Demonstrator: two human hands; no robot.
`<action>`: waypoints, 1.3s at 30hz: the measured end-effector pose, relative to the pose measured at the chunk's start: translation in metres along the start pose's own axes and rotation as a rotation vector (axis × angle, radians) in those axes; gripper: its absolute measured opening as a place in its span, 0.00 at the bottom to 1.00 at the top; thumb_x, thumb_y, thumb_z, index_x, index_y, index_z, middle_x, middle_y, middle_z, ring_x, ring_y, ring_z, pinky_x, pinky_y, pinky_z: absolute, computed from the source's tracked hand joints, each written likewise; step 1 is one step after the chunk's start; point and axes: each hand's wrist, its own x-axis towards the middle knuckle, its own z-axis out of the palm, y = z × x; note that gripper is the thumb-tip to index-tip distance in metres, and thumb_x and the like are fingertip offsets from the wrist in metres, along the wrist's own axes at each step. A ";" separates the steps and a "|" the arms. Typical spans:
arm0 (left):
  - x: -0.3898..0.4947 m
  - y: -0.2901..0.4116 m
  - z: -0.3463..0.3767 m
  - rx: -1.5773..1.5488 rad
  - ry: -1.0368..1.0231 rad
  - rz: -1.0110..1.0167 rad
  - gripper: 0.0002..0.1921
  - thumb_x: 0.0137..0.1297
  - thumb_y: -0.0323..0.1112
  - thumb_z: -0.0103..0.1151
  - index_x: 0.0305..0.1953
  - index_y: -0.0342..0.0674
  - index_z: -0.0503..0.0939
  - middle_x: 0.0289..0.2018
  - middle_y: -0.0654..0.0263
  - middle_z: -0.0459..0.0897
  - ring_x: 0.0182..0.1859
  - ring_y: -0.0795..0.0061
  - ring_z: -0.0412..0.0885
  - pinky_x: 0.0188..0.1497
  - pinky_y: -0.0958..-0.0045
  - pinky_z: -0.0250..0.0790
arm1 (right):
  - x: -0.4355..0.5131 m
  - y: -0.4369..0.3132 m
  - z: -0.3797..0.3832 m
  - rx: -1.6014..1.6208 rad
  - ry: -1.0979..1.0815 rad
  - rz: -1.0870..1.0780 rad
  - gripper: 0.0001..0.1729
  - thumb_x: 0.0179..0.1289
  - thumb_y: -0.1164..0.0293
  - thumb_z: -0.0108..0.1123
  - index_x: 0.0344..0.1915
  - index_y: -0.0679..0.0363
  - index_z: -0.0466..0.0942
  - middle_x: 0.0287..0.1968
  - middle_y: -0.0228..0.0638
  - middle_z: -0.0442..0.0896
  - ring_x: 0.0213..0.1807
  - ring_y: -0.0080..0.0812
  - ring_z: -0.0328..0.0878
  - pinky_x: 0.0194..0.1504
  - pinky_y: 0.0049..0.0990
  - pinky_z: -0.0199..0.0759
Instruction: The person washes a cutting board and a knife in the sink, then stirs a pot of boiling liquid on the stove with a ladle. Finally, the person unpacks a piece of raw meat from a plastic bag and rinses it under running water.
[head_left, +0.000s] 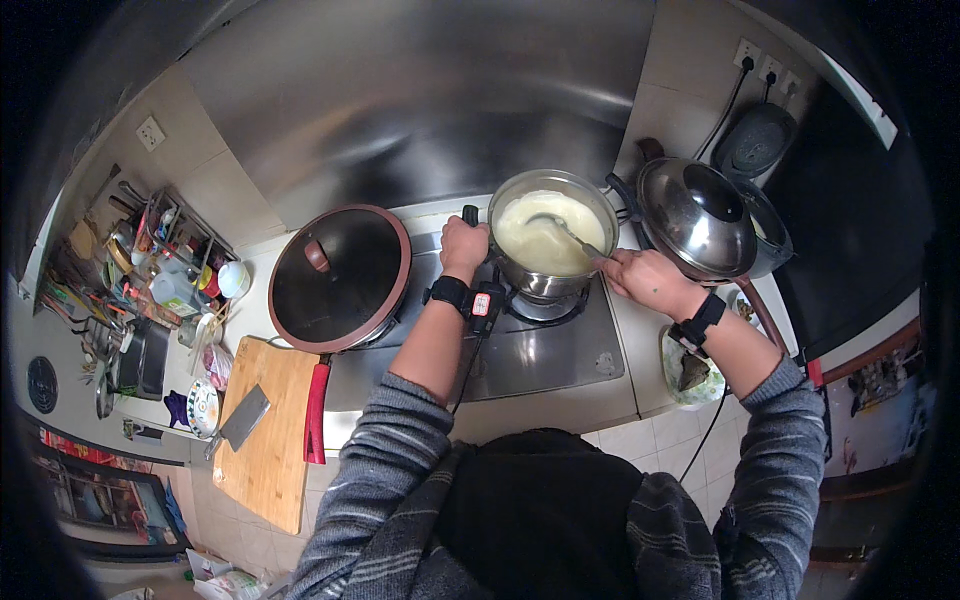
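Observation:
A stainless steel saucepan stands on the right burner of the gas hob. Pale cream-coloured thick liquid fills much of it. My left hand grips the pan's black handle on the left side. With my right hand I hold a metal ladle by its handle at the pan's right rim. The ladle's bowl is partly sunk in the liquid. Both wrists wear black straps, and a small black device hangs by the left one.
Left of the saucepan sits a wide lidded pan with a red handle. A cleaver lies on a wooden cutting board. To the right are a lidded metal wok and a patterned plate holding dark food.

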 end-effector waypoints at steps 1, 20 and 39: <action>-0.001 0.000 0.000 0.006 0.007 0.004 0.25 0.55 0.43 0.55 0.49 0.29 0.71 0.51 0.46 0.74 0.56 0.50 0.73 0.58 0.57 0.64 | 0.002 0.002 0.003 -0.016 -0.007 0.029 0.14 0.56 0.72 0.52 0.44 0.60 0.75 0.30 0.41 0.77 0.27 0.44 0.78 0.29 0.38 0.74; 0.002 -0.002 -0.003 0.010 -0.007 0.054 0.25 0.55 0.43 0.56 0.48 0.26 0.72 0.49 0.43 0.76 0.53 0.48 0.75 0.56 0.57 0.66 | 0.016 0.019 0.017 -0.083 0.080 -0.047 0.18 0.56 0.72 0.52 0.49 0.58 0.73 0.29 0.37 0.76 0.29 0.40 0.78 0.30 0.34 0.75; -0.005 0.001 -0.002 -0.011 0.009 -0.011 0.25 0.55 0.42 0.56 0.49 0.28 0.72 0.49 0.45 0.77 0.54 0.49 0.75 0.57 0.57 0.65 | 0.022 -0.019 -0.057 0.473 -0.077 0.405 0.15 0.55 0.66 0.54 0.36 0.66 0.79 0.25 0.52 0.80 0.30 0.46 0.81 0.38 0.37 0.75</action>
